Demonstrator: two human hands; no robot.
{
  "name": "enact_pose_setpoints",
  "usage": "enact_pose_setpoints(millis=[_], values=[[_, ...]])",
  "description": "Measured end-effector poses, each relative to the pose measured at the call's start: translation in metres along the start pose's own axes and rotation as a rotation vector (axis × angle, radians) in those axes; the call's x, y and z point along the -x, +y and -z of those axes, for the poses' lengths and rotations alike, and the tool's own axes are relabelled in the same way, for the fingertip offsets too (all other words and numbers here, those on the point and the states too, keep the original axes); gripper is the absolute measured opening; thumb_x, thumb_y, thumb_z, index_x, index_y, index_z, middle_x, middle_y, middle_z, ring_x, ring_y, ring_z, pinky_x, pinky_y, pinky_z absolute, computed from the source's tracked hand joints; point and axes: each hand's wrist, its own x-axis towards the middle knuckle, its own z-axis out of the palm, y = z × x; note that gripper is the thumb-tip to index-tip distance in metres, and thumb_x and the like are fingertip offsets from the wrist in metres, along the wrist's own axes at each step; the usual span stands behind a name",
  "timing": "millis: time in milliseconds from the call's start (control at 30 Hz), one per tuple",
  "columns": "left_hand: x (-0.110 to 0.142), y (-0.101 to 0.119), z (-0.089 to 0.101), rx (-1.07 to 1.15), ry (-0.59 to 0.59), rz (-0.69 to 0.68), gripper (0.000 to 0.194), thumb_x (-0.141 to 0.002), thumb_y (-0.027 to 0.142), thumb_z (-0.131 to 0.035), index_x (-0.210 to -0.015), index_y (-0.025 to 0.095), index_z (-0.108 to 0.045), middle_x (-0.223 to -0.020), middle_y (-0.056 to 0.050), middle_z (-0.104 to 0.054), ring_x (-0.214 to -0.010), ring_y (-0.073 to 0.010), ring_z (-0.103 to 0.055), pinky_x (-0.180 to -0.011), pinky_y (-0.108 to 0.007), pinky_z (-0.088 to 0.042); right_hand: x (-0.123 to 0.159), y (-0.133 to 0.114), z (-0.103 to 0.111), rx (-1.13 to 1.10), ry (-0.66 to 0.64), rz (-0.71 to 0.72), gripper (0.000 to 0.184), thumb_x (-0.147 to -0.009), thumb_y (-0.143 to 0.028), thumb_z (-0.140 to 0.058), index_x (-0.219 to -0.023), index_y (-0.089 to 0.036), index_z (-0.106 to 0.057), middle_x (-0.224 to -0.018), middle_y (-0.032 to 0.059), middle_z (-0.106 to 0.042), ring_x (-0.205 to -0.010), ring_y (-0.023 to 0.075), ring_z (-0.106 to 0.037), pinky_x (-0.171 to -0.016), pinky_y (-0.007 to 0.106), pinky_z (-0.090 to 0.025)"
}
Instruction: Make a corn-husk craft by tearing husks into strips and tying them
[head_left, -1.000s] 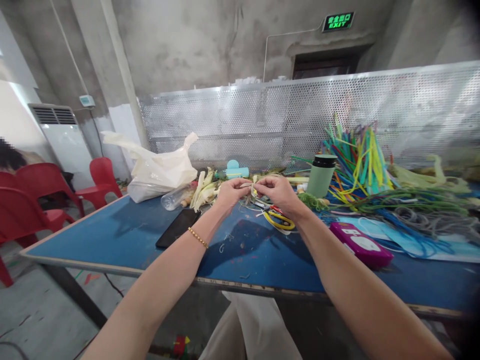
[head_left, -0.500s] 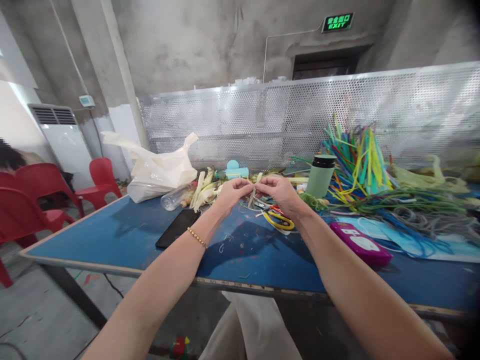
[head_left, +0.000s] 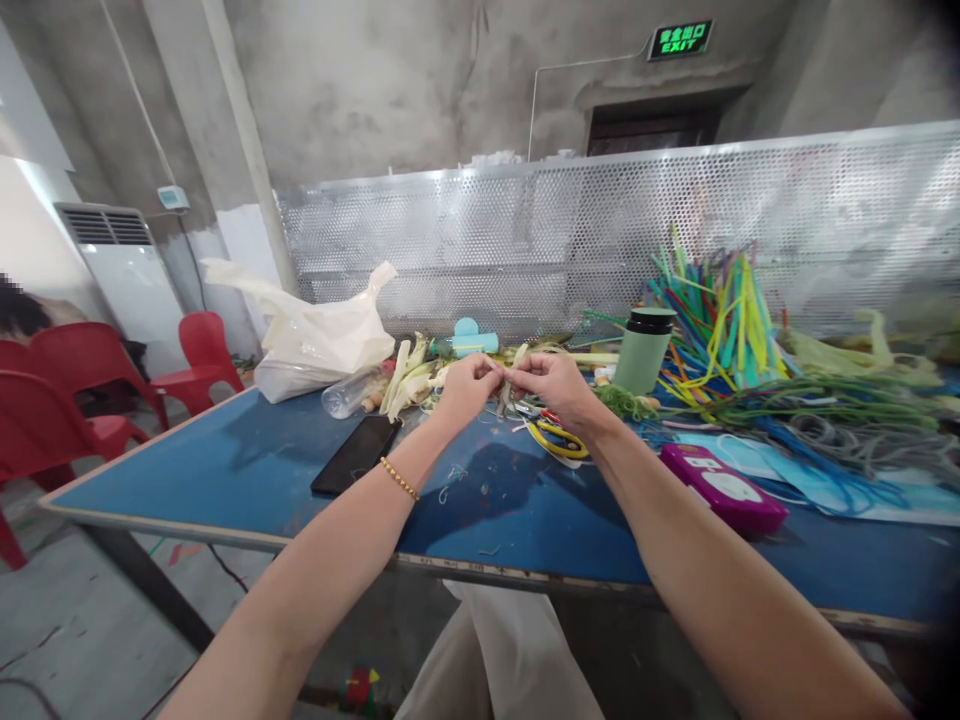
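Observation:
Above the middle of the table, my left hand and my right hand meet with fingertips pinched. Between them is a small pale strip that looks like corn husk; part of it is hidden by the fingers. Just below my right hand lie yellow-handled scissors, partly covered by the hand. Left of my left hand is a heap of pale husk pieces. A black phone lies flat beside my left forearm, which wears a beaded bracelet.
On the blue table stand a white plastic bag, a clear bottle and a green canister. At right are a purple box, coloured strips and tangled cords. Red chairs stand at left.
My hands stay together at the same place, with the fingers slightly shifted around the strip. The view has moved very little.

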Motion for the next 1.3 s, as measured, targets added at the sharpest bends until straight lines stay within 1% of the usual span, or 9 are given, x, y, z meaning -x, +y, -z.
enact_pose_setpoints(millis=[200,333,633,800,933,1033,1067,1133,1300], values=[[0.0,-0.002,-0.004,0.069,0.026,0.064,0.014,-0.077,0.021,-0.064,-0.066,0.015,-0.058,-0.058,0.001,-0.056,-0.057,-0.0109,-0.048,-0.058,-0.025,-0.035,-0.001,0.0,-0.001,-0.083,0.018,-0.006,0.034,-0.06,-0.044,-0.083,-0.062,-0.016,-0.064,-0.057,0.002,-0.064,-0.054,0.013,-0.058,-0.058,0.027,-0.048],[-0.001,0.0,-0.007,0.161,0.045,0.105,0.015,-0.074,0.018,-0.065,-0.062,0.015,-0.057,-0.057,0.001,-0.054,-0.055,-0.0097,-0.046,-0.058,-0.024,-0.035,-0.003,0.003,-0.002,-0.098,0.047,-0.008,0.031,-0.059,-0.041,-0.083,-0.06,-0.015,-0.065,-0.057,0.0022,-0.064,-0.053,0.0126,-0.057,-0.056,0.027,-0.046],[0.0,0.004,-0.006,0.211,0.035,0.135,0.017,-0.074,0.018,-0.067,-0.061,0.014,-0.056,-0.056,0.002,-0.054,-0.055,-0.0089,-0.045,-0.058,-0.024,-0.036,-0.004,0.004,-0.002,-0.139,0.049,-0.014,0.03,-0.057,-0.039,-0.084,-0.063,-0.014,-0.068,-0.058,0.0027,-0.065,-0.053,0.0128,-0.057,-0.056,0.028,-0.048],[0.001,0.007,0.001,0.278,-0.063,0.228,0.021,-0.075,0.026,-0.072,-0.067,0.013,-0.059,-0.06,0.0,-0.057,-0.054,-0.0088,-0.049,-0.058,-0.024,-0.038,-0.004,0.006,0.002,-0.128,-0.011,-0.044,0.037,-0.061,-0.047,-0.084,-0.061,-0.015,-0.066,-0.06,0.0034,-0.066,-0.056,0.0134,-0.059,-0.062,0.029,-0.051],[0.001,0.013,0.006,0.333,-0.017,0.38,0.028,-0.08,0.04,-0.07,-0.083,0.013,-0.063,-0.075,-0.004,-0.066,-0.06,-0.0122,-0.058,-0.062,-0.027,-0.044,-0.002,0.003,0.003,-0.06,0.015,-0.014,0.036,-0.067,-0.049,-0.079,-0.062,-0.015,-0.067,-0.063,0.0039,-0.067,-0.055,0.0128,-0.059,-0.06,0.028,-0.05],[0.002,0.014,0.006,0.386,-0.164,0.453,0.036,-0.082,0.048,-0.068,-0.079,0.012,-0.065,-0.072,-0.007,-0.067,-0.061,-0.0145,-0.06,-0.061,-0.029,-0.044,-0.001,-0.001,0.003,0.005,-0.009,0.018,0.034,-0.071,-0.047,-0.075,-0.061,-0.016,-0.066,-0.061,0.0037,-0.067,-0.054,0.0137,-0.059,-0.058,0.028,-0.048],[0.003,0.013,0.005,0.398,-0.215,0.444,0.036,-0.08,0.047,-0.07,-0.075,0.012,-0.064,-0.069,-0.007,-0.066,-0.06,-0.0146,-0.06,-0.061,-0.028,-0.044,0.0,-0.002,0.003,0.025,-0.021,0.034,0.033,-0.073,-0.046,-0.073,-0.061,-0.016,-0.066,-0.06,0.0033,-0.067,-0.054,0.0139,-0.058,-0.057,0.028,-0.047],[0.004,0.013,0.003,0.416,-0.245,0.407,0.032,-0.077,0.04,-0.075,-0.07,0.011,-0.064,-0.065,-0.007,-0.065,-0.06,-0.0142,-0.059,-0.061,-0.028,-0.043,0.001,-0.004,0.004,0.085,-0.024,0.063,0.033,-0.076,-0.043,-0.069,-0.059,-0.016,-0.065,-0.057,0.0026,-0.065,-0.053,0.0138,-0.057,-0.055,0.027,-0.045],[0.004,0.016,0.002,0.429,-0.167,0.377,0.022,-0.073,0.024,-0.078,-0.065,0.01,-0.063,-0.058,-0.002,-0.06,-0.052,-0.0091,-0.051,-0.058,-0.026,-0.041,0.001,-0.004,0.005,0.159,0.039,0.036,0.027,-0.077,-0.039,-0.067,-0.063,-0.017,-0.061,-0.055,0.0022,-0.064,-0.051,0.0153,-0.058,-0.052,0.027,-0.043]])
